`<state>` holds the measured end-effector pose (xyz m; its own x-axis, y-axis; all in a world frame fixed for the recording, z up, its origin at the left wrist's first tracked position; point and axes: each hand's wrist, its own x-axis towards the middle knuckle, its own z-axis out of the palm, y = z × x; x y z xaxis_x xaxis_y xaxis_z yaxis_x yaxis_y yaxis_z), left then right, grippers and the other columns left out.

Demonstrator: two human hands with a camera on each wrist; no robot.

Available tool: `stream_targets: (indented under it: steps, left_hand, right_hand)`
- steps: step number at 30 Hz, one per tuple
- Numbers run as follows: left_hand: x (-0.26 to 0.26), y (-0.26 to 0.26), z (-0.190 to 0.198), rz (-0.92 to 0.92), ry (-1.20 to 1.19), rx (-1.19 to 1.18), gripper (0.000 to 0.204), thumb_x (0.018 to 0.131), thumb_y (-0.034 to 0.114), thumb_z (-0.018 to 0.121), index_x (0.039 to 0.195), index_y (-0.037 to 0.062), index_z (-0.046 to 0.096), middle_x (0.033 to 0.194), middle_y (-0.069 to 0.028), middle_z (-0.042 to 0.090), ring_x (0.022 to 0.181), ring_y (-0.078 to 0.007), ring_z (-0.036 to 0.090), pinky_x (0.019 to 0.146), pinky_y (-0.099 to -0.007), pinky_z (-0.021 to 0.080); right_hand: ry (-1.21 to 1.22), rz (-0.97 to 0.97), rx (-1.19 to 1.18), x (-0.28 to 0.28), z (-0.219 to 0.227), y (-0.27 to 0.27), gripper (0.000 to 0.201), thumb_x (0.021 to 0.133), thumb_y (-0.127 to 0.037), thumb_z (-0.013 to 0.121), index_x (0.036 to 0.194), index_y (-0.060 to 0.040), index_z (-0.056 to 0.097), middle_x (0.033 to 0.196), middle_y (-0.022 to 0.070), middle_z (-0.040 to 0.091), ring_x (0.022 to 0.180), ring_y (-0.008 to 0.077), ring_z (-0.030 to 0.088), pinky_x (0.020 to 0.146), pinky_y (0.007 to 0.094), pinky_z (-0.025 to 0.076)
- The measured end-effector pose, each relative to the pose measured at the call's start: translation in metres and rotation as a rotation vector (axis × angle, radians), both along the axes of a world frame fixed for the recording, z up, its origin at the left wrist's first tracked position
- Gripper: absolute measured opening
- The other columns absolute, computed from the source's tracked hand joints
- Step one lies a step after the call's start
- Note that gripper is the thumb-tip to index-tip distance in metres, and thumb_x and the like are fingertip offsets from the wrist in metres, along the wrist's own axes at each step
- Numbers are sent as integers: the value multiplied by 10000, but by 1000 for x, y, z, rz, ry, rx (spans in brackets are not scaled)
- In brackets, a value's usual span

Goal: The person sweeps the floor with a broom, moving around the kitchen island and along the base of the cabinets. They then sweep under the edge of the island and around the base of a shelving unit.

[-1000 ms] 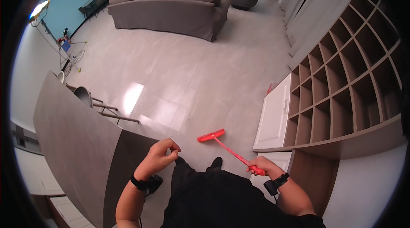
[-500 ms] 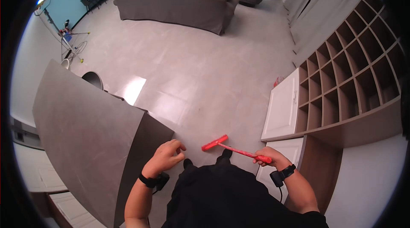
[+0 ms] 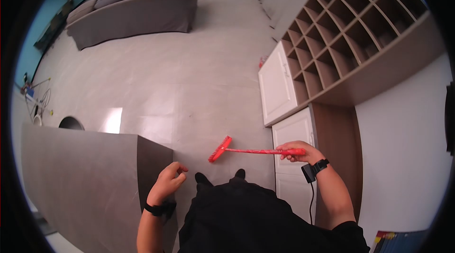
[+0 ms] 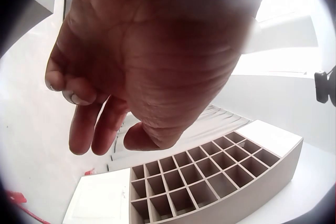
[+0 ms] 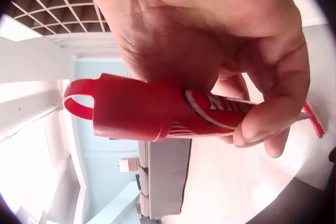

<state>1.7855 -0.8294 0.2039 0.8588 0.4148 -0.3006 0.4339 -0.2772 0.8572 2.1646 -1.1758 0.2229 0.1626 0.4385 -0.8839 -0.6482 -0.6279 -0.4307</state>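
Note:
My right hand (image 3: pixel 299 151) grips a red broom near the top of its handle (image 3: pixel 251 151). The broom head (image 3: pixel 220 149) is low over the floor, ahead of my feet, with short red bristles along one side. In the right wrist view, the fingers and thumb wrap the handle below a smooth red end cap (image 5: pixel 128 109), which has a hanging loop (image 5: pixel 79 100). My left hand (image 3: pixel 167 182) hangs beside the counter with loosely curled fingers and holds nothing. The left wrist view shows its palm and bent fingers (image 4: pixel 86 129).
A grey counter (image 3: pixel 85 172) stands close on my left. To the right are white cabinet doors (image 3: pixel 279 84) and a cubby shelf (image 3: pixel 332 30). Pale tiled floor (image 3: pixel 189 77) stretches forward to a grey sofa (image 3: pixel 132 18). Black shoes (image 3: pixel 203 178) are below me.
The view has turned right, so the sofa and counter sit further left. The broom's handle has swung from slanting to nearly level across the view. My right hand keeps its grip; the left stays empty.

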Motion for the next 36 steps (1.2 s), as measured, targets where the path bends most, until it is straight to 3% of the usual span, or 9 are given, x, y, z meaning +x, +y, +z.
stream_targets:
  steps: [9,14,16,19,21,23,27,32,36]
  left_hand:
    - [11,-39,-14,-54,27,-55,211,838,144,598,999,16,641,889,-124,641,827,-222,628,750,-319,497]
    - [29,-72,-8,-78,34,-37,198,844,126,589,998,12,639,874,-122,632,809,-219,620,740,-319,493]
    - [39,-89,-3,-91,52,-11,195,847,120,585,998,11,638,866,-121,628,797,-217,615,735,-320,492]
    - [46,-114,0,-88,39,-33,194,846,118,582,995,6,636,849,-115,619,772,-207,600,719,-322,488]
    - [50,-130,4,-87,59,-31,180,876,95,555,1012,-10,610,833,-46,588,775,-115,536,701,-267,458]
    - [53,-143,3,-86,76,-50,181,877,96,555,1013,-10,611,830,-45,586,771,-115,534,698,-269,457]
    - [60,-169,2,-84,91,-35,202,849,116,573,1002,-2,633,837,-107,609,767,-193,590,712,-314,483]
    - [72,-187,6,-118,85,-34,208,846,122,575,1004,1,636,834,-100,608,749,-181,581,703,-311,479]
    - [78,-194,8,-138,76,-25,213,846,126,582,1015,10,637,834,-94,611,730,-177,572,688,-307,476]
  right_hand:
    - [-103,-465,139,37,-52,-137,473,970,-341,424,1302,-33,558,836,147,679,635,162,609,595,259,505]
    - [-193,-731,116,78,-71,-217,464,983,-389,419,1310,-89,553,936,165,669,665,168,601,604,256,512]
    - [-227,-971,159,91,-80,-240,425,984,-399,441,1265,-110,576,974,169,660,682,169,600,613,258,517]
    - [-288,-1118,185,107,-96,-266,406,977,-420,465,1212,-119,604,900,157,665,680,167,602,633,277,522]
    - [-274,-1164,209,112,-108,-280,373,969,-424,493,1160,-130,620,909,153,664,689,169,603,641,280,520]
    - [-255,-1246,227,113,-116,-293,362,969,-423,498,1153,-136,622,923,150,665,700,172,606,643,281,518]
    - [-291,-1267,254,110,-132,-321,400,972,-433,507,1190,-108,590,921,146,663,711,179,608,650,282,521]
    - [-302,-1324,151,86,-145,-353,400,958,-398,578,1156,-52,554,949,145,645,744,188,613,661,292,540]
    - [-256,-954,116,19,-169,-352,218,913,-238,647,1049,-78,589,826,127,661,559,169,581,514,317,514]
